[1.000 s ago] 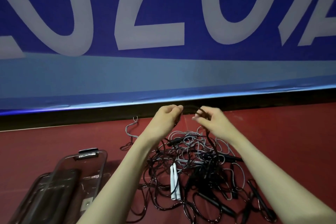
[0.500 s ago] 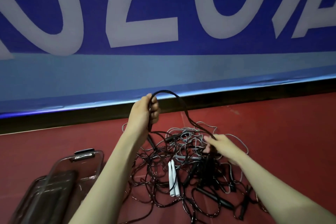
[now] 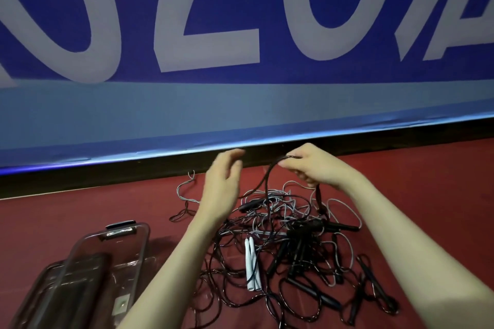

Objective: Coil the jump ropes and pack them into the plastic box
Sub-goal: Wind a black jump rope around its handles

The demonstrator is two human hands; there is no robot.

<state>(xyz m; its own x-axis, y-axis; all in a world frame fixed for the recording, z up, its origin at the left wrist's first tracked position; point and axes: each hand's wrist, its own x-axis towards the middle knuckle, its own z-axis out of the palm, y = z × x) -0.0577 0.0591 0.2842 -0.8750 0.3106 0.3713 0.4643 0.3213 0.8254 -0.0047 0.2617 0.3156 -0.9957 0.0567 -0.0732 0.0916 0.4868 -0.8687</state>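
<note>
My right hand [image 3: 318, 168] at one o'clock pinching a black rope [image 3: 267, 181] loop, left hand [image 3: 222, 184] beside it with fingers loose and apart, tangled jump ropes [image 3: 288, 248] on the red floor [image 3: 427, 195] below, clear plastic box [image 3: 107, 256] at seven o'clock.

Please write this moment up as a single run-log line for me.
stage: coiling | right hand: pinches black rope loop above pile | left hand: open, blurred, holds nothing | plastic box: no coiled rope visible inside
</note>
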